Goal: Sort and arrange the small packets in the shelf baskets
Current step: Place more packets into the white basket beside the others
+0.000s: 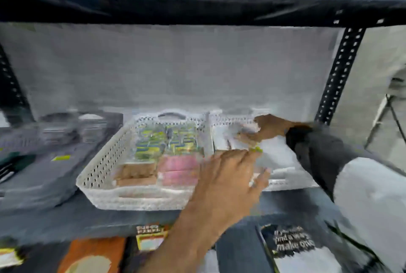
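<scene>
Head view is blurred: our right hand (267, 128) pinches pale packets (246, 134) in the right basket (283, 181) by the shelf's right edge; left hand (228, 176) hovers open-fingered. A loose pinch could spill them.

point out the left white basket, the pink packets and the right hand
left white basket (103, 163): head view, on its perforated left wall
pink packets (179, 164): head view, on the upper pink packet's face
right hand (269, 127): head view, on the back of the hand
</scene>
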